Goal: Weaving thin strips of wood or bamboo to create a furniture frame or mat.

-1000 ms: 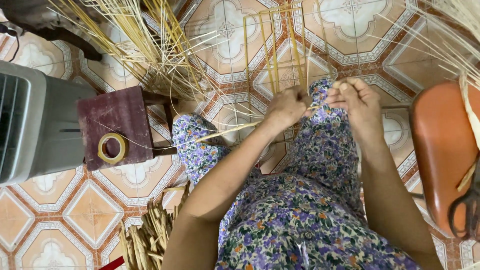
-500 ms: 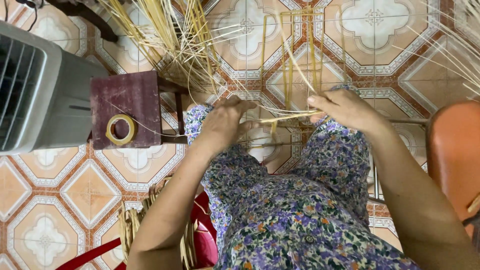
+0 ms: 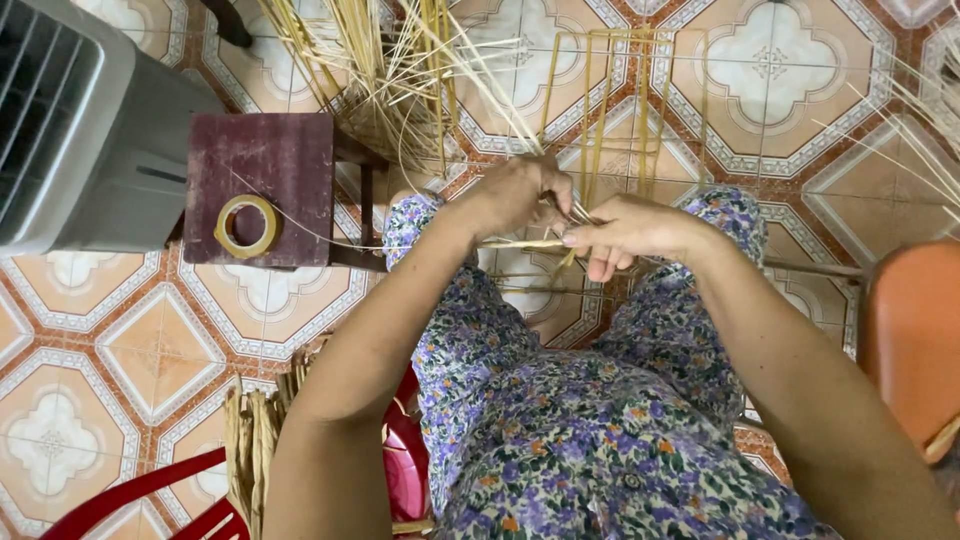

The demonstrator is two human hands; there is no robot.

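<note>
My left hand [image 3: 515, 195] and my right hand [image 3: 620, 232] meet above my knees, both pinching thin straw-coloured strips of a woven frame [image 3: 610, 110]. The frame's upright green-yellow strips rise away from my hands over the tiled floor. A horizontal strip [image 3: 520, 243] runs between my fingers. My lap is covered by a floral purple dress [image 3: 580, 420].
A small dark red stool [image 3: 290, 160] with a roll of tape [image 3: 247, 226] stands to the left, beside a grey fan unit [image 3: 80, 130]. Loose straw bundles [image 3: 390, 70] lie at the top, more bundles [image 3: 255, 440] by a red chair [image 3: 150, 495], an orange seat [image 3: 915, 340] on the right.
My hands have drawn closer together at the frame's lower edge, the right hand moving left. The view has shifted, bringing the stool and fan further into sight.
</note>
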